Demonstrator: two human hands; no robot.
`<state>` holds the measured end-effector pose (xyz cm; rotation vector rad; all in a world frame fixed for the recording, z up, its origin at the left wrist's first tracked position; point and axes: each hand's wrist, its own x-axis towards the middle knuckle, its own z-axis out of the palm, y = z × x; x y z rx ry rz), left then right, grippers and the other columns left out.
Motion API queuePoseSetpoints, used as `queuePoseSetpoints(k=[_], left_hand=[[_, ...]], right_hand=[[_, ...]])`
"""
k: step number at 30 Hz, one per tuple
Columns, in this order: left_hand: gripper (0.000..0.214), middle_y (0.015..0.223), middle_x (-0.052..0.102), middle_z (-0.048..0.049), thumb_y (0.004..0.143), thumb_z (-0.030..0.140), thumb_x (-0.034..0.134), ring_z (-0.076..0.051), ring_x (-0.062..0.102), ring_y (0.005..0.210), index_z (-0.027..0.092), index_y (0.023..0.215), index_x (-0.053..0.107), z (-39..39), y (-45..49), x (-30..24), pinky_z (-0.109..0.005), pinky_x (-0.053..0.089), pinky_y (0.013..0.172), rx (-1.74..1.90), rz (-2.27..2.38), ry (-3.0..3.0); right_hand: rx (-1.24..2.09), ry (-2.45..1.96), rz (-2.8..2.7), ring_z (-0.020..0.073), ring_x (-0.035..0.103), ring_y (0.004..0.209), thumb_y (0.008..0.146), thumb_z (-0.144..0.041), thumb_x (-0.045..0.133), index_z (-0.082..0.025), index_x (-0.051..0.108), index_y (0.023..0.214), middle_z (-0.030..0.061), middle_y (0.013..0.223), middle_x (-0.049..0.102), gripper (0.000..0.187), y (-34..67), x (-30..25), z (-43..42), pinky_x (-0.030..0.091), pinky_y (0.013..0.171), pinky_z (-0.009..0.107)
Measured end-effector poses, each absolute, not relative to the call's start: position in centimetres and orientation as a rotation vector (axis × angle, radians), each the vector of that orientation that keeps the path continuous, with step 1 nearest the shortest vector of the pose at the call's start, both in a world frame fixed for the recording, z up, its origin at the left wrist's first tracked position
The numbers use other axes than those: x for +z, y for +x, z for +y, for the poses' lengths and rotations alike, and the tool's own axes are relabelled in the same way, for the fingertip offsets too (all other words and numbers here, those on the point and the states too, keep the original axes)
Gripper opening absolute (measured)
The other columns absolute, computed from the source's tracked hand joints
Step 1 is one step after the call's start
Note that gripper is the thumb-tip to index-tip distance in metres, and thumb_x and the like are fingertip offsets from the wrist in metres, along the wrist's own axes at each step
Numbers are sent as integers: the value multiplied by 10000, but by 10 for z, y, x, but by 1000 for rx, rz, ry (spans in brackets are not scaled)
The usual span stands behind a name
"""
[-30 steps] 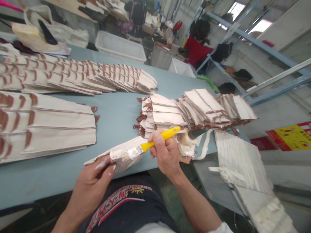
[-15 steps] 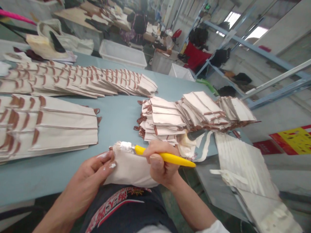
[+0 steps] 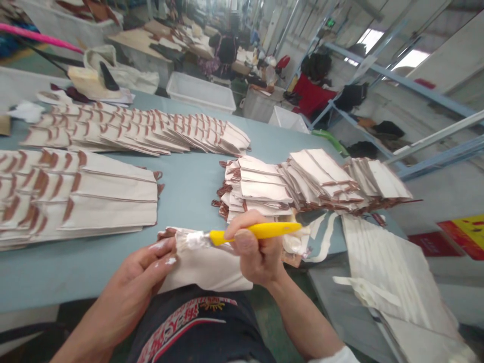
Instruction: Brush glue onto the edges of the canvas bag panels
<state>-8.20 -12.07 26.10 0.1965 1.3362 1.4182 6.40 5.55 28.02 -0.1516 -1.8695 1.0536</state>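
Calling the worker's view a clock: the pale piece [image 3: 212, 269] is at 7, left hand [image 3: 147, 267] at 8 pinching its end between thumb and fingers. Right hand [image 3: 259, 249], about 5:30, is curled snugly round a yellow brush [image 3: 274, 230], bristles on the piece's 10 o'clock corner. Half a second ago the handle dipped past 3; now it tips slightly above, and more brown trim [image 3: 167, 232] shows.

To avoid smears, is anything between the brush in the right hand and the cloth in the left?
Nothing visible. The brush in the right hand appears to touch the cloth; the left hand grips beside the bristles, not between.
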Motion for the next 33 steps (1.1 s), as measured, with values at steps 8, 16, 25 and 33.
queuePoseSetpoints(k=[8,16,25,33], left_hand=[[414,1164,911,-72,671,566,1015,-328,826,1130,262,938,931,-124,-80,259,-338,706,895,1423,1475,266],[500,1029,897,-80,718,616,975,-358,822,1064,241,1042,906,-124,-79,253,-416,700,926,1415,1503,297],[235,791,761,-10,862,454,673,-237,683,794,239,811,756,-100,-101,255,-333,588,790,1476,1874,738],[312,925,748,6,1100,474,744,-192,731,824,189,973,751,-44,-176,276,-364,635,781,1412,2035,1120]], right_hand=[[1087,-149,-1892,189,721,685,1199,-494,567,-259,744,932,40,820,769,398,61,291,67,621,698,339],[1127,-23,-1946,153,688,654,1207,-442,569,-242,726,957,20,837,768,356,39,280,61,572,638,277],[1272,-686,-1458,108,457,469,1082,-709,689,-230,671,951,-82,586,555,497,53,257,69,355,457,208],[1288,-1003,-1096,94,429,471,896,-697,867,-226,676,952,-106,573,522,511,95,240,99,366,468,209]])
